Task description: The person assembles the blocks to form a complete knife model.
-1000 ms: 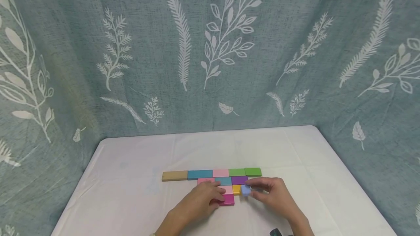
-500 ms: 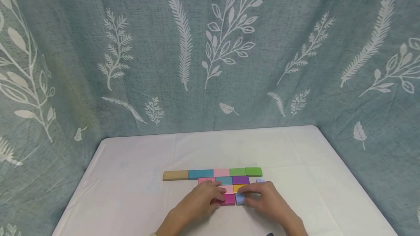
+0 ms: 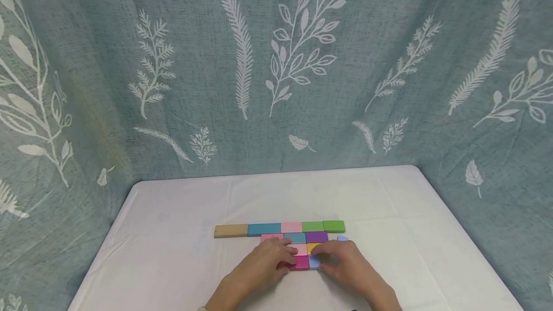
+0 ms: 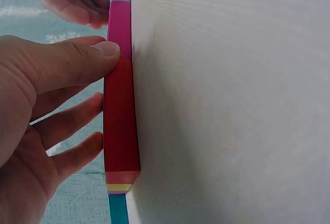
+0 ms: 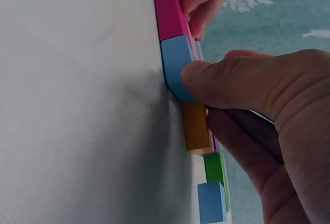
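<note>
Coloured wooden blocks lie flat in staggered rows. My right hand (image 3: 350, 265) has its thumb on the front face of a blue block (image 5: 177, 64) and its index finger over the top, pinching it. In the head view this blue block (image 3: 314, 262) sits against the right end of a magenta block (image 3: 301, 264), in front of a yellow block (image 3: 312, 248). My left hand (image 3: 261, 265) rests across the left part of the rows, fingers spread. In the left wrist view its thumb touches where the magenta block (image 4: 119, 26) meets a red block (image 4: 119, 110).
Behind, the back row holds a tan block (image 3: 231, 231), a teal block (image 3: 264, 229), a pink one and two green ones. A loose light blue block (image 3: 342, 238) lies beyond my right hand. A white cloth covers the table (image 3: 173, 253); a patterned curtain (image 3: 276, 148) hangs behind.
My right hand has carried the blue block left and toward me, down beside the magenta block, and closed the small gap between them. The left hand has stayed put.
</note>
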